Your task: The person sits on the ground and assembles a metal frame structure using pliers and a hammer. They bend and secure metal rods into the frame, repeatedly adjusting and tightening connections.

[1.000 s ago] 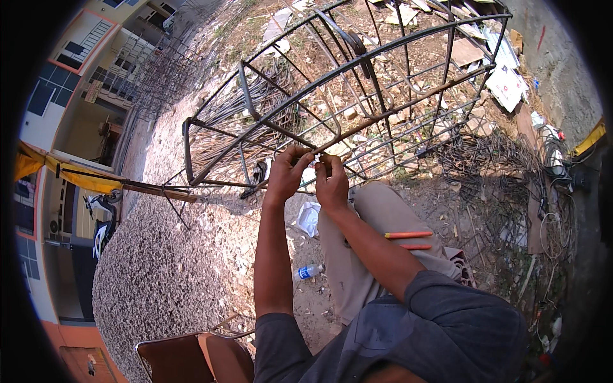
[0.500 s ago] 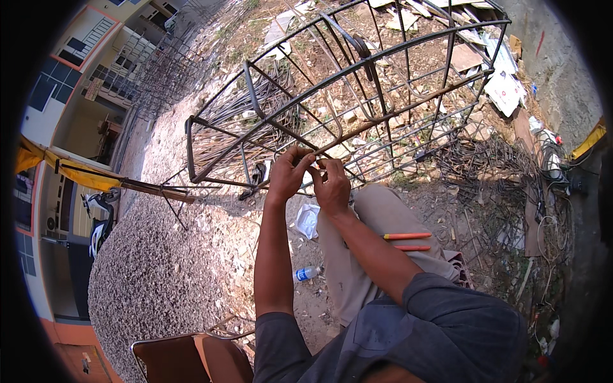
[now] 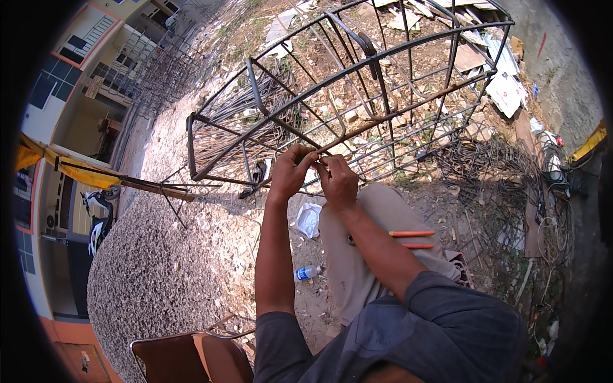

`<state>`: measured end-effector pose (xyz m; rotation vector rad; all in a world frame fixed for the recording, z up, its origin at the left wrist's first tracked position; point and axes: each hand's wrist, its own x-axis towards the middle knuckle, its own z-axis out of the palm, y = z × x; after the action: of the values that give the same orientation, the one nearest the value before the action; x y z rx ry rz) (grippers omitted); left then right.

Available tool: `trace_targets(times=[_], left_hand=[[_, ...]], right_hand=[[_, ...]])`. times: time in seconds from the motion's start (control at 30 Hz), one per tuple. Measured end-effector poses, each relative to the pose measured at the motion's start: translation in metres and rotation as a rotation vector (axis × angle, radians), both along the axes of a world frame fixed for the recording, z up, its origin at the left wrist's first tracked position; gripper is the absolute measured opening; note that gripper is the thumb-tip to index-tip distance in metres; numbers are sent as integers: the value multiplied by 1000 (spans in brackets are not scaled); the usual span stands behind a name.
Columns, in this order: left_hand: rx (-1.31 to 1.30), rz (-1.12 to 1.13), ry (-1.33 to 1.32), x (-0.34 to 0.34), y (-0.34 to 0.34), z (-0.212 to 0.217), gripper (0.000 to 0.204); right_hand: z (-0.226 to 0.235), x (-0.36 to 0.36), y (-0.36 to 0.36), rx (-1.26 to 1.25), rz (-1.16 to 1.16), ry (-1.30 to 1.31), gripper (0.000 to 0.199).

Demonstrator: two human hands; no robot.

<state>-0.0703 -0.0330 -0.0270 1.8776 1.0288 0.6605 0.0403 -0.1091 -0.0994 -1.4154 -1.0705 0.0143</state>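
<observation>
The thumb and index finger of the left hand (image 3: 292,173) close in a pinch around the rusty bar (image 3: 408,108), where it meets a bent hoop of the rebar cage (image 3: 382,89). The right hand (image 3: 338,180) has its fingers curled and drawn in to the same spot, tips almost meeting the left thumb; whether they grip something thin or only press on the bar, I cannot tell.

The cage spreads beyond the fingers, to both sides of them. Its long bars and crosspieces already stand as one frame, so much of the assembly looks done. Farther out from the fingertips and to their right, several stirrups (image 3: 368,48) sit bunched rather than spaced, which looks unfinished. The joint between the fingers seems incomplete, since both hands are busy there; which other joints are fastened is too small to make out.

Orange-handled pincers (image 3: 412,234) lie across the thigh, nearer the body than the right fingers and passing under that forearm, out of any grip. Loose rods (image 3: 223,147) lie on the ground, beyond the left fingers and to their left.
</observation>
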Motion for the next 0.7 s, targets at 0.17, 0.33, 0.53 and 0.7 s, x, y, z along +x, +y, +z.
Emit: trace_targets(times=[0.17,0.33,0.53,0.7], left_hand=[[-2,-24,-13,1,2,2,14],[11,2,-9,0,2,-1,14],[12,6,-23,2,3,-2,15],[14,-4,-15,-2,7,-7,16]], right_hand=[[2,4,3,38,-8,-38,13],[4,-3,2,65,-13,-5,11],[1,-12,5,60,-13,64,8],[-4,-19,11,53,-41,125,13]])
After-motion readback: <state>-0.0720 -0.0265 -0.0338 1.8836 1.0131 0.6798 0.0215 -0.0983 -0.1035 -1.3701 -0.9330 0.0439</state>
